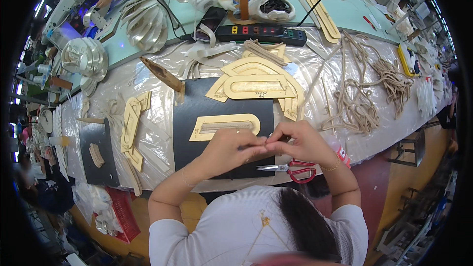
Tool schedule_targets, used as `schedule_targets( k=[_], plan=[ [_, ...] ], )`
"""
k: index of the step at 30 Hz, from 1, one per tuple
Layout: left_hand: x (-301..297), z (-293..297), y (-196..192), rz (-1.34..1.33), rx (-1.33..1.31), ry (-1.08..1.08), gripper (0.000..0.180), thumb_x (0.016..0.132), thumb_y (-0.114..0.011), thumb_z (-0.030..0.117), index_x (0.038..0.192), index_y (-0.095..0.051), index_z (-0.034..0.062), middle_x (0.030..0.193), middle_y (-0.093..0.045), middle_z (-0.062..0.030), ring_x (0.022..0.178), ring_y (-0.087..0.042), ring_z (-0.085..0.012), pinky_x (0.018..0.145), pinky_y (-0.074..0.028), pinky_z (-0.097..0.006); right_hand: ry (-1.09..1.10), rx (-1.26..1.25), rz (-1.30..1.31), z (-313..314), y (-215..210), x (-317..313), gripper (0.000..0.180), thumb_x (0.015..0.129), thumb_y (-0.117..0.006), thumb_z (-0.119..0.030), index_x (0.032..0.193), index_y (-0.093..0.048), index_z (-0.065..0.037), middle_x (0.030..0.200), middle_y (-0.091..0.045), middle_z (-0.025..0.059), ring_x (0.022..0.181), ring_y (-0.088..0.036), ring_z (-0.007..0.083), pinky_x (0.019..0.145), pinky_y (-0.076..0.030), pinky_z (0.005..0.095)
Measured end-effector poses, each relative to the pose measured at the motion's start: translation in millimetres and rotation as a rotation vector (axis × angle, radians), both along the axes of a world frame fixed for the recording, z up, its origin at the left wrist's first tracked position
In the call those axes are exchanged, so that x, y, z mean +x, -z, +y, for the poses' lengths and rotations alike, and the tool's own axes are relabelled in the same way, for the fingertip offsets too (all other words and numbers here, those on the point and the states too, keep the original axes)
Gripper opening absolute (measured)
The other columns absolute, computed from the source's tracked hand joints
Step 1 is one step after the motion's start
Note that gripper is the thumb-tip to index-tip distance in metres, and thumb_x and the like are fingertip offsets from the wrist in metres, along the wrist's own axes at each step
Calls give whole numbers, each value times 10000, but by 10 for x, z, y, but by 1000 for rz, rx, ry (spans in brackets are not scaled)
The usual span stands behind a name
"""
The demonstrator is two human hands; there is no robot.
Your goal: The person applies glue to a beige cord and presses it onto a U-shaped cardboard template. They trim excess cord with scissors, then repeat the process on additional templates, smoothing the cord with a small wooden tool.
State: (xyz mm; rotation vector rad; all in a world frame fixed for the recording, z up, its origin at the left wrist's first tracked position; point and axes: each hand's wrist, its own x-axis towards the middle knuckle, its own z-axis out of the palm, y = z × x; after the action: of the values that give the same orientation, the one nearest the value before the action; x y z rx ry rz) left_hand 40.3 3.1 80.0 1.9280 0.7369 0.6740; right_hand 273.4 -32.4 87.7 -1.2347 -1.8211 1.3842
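1. Pinching with both hands at once: the left hand [227,149] and the right hand [299,143] meet fingertip to fingertip over the near edge of the black mat [187,118], thumbs and forefingers pressed together on something thin and pale, seemingly a short strip or cord; it is too small to name with certainty.
2. The held piece sits right between the two sets of fingertips, just in front of the arch-shaped tan template [224,126] lying flat on the mat.
3. Judging from the layout, the work looks to be mid-way: the template is already placed on the mat, and the strip in the fingers is not yet laid on it.
4. The red-handled scissors [290,169] lie on the table edge under the right wrist, untouched, blades pointing left; any trimming seems either finished or still to come, and the view cannot settle which.
5. A stack of further tan templates [258,81] waits beyond the mat, and a tangled heap of beige cord [362,101] lies to the right, well apart from the hands, which suggests more pieces remain.
6. A black power strip [261,33] runs across the far side of the plastic-covered table [152,133].
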Motion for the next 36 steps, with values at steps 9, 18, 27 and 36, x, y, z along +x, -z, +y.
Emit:
schedule_targets(
  k=[9, 18, 27, 36],
  plan=[
    [-203, -169, -306, 114, -115, 101, 155, 861, -797, 131, 1001, -798, 64, 754, -708, -71, 613, -654, -193, 565, -493, -290, -115, -42, -2, -192, -210, 163, 187, 925, -740, -216, 935, -718, -30, 763, -724, 86, 621, -673, 169, 581, -501, 295],
    [-481, -169, -384, 90, -313, -6, 168, 782, -829, 4, 949, -803, 7, 761, -739, -100, 627, -664, -127, 569, -488, -238, -89, -69, 25, -225, -356, 489, 121, 877, -778, -138, 895, -732, -27, 764, -724, 79, 639, -688, 183, 588, -508, 287],
    [-668, -159, -431, 30, -465, -90, 193, 789, -825, -11, 979, -803, 16, 751, -733, -83, 628, -652, -96, 545, -466, -227, -32, -72, -69, -259, -433, 763, 123, 853, -804, -137, 897, -748, -37, 776, -730, 65, 660, -682, 149, 613, -504, 262],
    [-721, -216, -304, -128, -512, -244, 164, 790, -811, -33, 951, -800, -5, 752, -736, -87, 610, -664, -91, 496, -434, -203, 68, -79, -21, -322, -363, 828, 138, 833, -833, -125, 868, -744, -26, 751, -725, 30, 666, -623, 57, 609, -474, 220]
  ],
)
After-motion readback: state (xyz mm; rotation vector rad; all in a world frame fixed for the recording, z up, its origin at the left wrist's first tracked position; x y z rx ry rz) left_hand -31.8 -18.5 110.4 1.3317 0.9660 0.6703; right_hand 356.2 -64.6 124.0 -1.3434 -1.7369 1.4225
